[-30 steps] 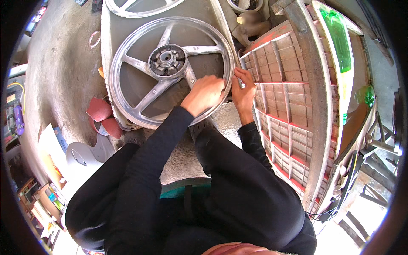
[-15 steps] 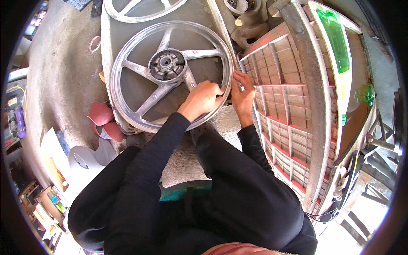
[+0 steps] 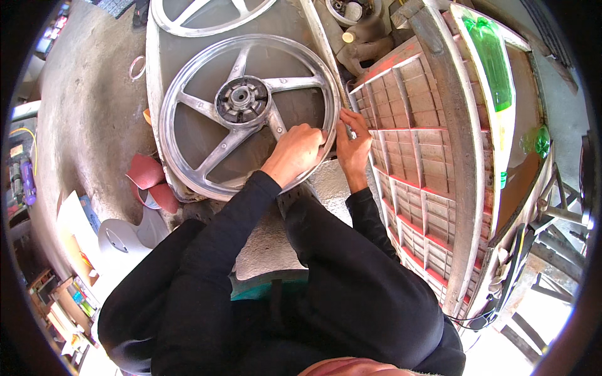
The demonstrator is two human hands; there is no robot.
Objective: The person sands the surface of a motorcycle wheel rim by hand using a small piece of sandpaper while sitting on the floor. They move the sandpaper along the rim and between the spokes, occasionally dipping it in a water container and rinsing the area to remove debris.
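Note:
A bare silver five-spoke motorcycle wheel (image 3: 251, 42) lies flat before me, its dark hub (image 3: 242, 99) facing up. My left hand (image 3: 297, 152) reaches across the near right part of the rim. Its fingers are curled closed by the rim's inner edge, and whatever they pinch is hidden under the hand. Against the outer side of the same stretch of rim is my right hand (image 3: 352, 143), its bent fingertips and thumb drawn together. What lies between those fingers is too small to make out.
A grey tray (image 3: 154, 94) lies under the wheel, with a second silver wheel (image 3: 213, 30) beyond. On the right lean a red-edged tiled grid panel (image 3: 420, 156) and a green plastic bottle (image 3: 492, 62). Dark red curved pieces (image 3: 145, 172) lie on the left floor.
The whole view has shifted slightly, so the wheel appears a little lower and further left. Both hands stay at the same part of the rim.

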